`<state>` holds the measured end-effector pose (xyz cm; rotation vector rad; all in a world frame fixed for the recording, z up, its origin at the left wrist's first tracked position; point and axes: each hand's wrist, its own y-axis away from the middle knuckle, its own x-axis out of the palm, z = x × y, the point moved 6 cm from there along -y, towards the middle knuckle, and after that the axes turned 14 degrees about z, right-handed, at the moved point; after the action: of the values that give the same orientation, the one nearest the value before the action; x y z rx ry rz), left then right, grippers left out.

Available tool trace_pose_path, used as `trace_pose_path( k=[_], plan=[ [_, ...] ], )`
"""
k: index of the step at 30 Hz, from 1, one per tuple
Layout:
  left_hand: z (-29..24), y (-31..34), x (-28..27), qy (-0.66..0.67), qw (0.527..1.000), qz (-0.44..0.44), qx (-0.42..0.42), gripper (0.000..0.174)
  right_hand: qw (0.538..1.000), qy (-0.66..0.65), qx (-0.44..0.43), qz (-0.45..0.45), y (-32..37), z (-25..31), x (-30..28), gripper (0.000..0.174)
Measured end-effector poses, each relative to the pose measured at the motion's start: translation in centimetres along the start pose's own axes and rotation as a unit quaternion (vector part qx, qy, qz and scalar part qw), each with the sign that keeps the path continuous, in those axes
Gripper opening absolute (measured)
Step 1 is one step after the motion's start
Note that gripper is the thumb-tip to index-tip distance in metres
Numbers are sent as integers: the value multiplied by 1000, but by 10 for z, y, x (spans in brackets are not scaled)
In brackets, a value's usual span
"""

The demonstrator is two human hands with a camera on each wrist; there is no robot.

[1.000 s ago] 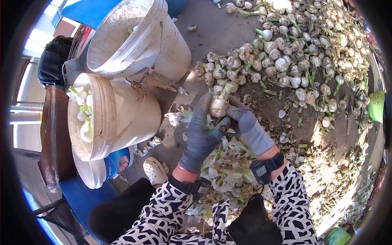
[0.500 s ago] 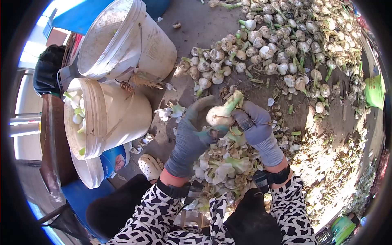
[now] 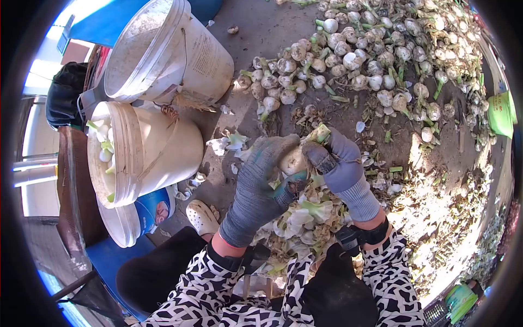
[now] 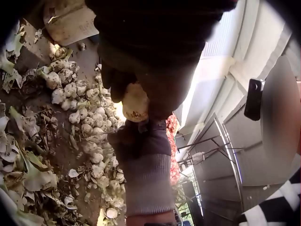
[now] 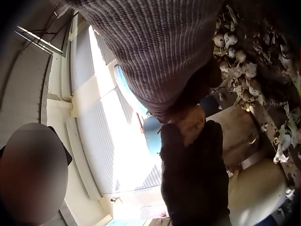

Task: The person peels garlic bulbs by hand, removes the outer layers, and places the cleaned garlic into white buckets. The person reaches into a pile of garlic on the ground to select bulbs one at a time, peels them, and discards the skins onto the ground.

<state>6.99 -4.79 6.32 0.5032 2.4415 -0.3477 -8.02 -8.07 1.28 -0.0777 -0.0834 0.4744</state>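
Note:
Both hands wear grey knit gloves and meet over one garlic bulb in front of the person. My left hand curls round the pale bulb from the left, its thumb below. On the other side my right hand pinches at the bulb's stem, which points up and right. In the left wrist view the rounded, dirt-marked bulb shows between dark, shaded fingers. The right wrist view shows part of the bulb between the two gloves; the fingertips there are in shadow.
A large pile of unpeeled garlic with stems spreads across the ground ahead. Peeled skins lie below the hands. At left, a cream bucket holds peeled garlic, beside a larger white bucket. A pale clog is near the buckets.
The bulb's stem has tipped from upright toward the right. My left fingers have closed further over the bulb, and my right hand has stayed at the stem. The head view has shifted slightly.

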Motion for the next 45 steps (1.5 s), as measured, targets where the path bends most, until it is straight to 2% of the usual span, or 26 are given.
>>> trace_pose_path(
  k=[1,3,5,7,8,9,10,11,12,15,17,19,21,22,25,26,30,33,35,36,38,39,40,41,43,45],
  plan=[
    [3,2,1,2,1000,1,-2,55,1000,-7,9,11,2,0,0,12],
    [19,7,5,259,966,5,-21,58,999,22,-22,13,4,-6,-2,12],
    [22,10,8,310,944,26,-107,61,997,51,-53,13,5,2,0,12],
    [30,15,10,366,911,40,-183,60,997,-64,19,24,7,2,3,16],
    [36,15,21,513,848,22,-132,64,997,-66,21,26,9,-1,2,16],
    [45,18,24,513,848,21,-134,64,987,-129,70,66,11,-10,5,19],
    [48,18,25,373,910,61,-168,63,969,-191,120,105,14,-18,9,23],
    [50,18,25,224,949,100,-200,61,968,-194,122,106,16,-19,9,23],
    [39,17,20,-69,974,175,-128,54,955,-215,145,146,18,-22,16,28],
    [60,11,14,76,987,106,-95,46,902,-316,214,203,26,-28,35,34],
    [70,-3,28,410,837,84,-352,45,892,-367,123,234,23,-15,59,28],
    [74,-15,34,404,845,105,-335,46,870,-306,222,316,30,-19,60,35],
    [97,-16,33,434,849,4,-300,46,765,-593,109,227,23,-21,57,38],
    [102,-12,28,437,841,-55,-314,54,753,-619,79,212,22,-24,54,38],
    [64,-2,6,487,848,-80,-191,41,768,-610,113,161,25,-45,48,37],
    [46,0,17,477,870,7,-121,46,807,-557,124,151,25,-47,46,37],
    [28,14,34,329,920,9,-211,43,790,-574,137,165,28,-59,47,37],
    [53,22,43,457,846,-27,-274,37,748,-639,106,147,35,-65,47,37],
    [57,16,44,632,734,-56,-242,34,759,-635,110,93,45,-66,33,49],
    [66,6,48,720,670,-111,-143,36,766,-627,117,77,53,-61,25,48],
    [67,2,34,768,611,-135,-136,36,790,-598,127,43,67,-68,20,44],
    [73,2,29,792,576,-148,-136,37,859,-487,122,97,78,-60,16,40],
    [77,1,21,811,557,-140,-112,36,837,-480,186,184,84,-46,29,34],
    [86,0,14,772,618,-99,-112,32,805,-467,249,268,92,-33,39,29],
    [109,4,15,771,596,-156,-159,29,734,-438,218,471,96,1,59,19],
    [113,5,15,792,560,-181,-165,27,693,-453,90,554,93,36,72,21]
  ],
)
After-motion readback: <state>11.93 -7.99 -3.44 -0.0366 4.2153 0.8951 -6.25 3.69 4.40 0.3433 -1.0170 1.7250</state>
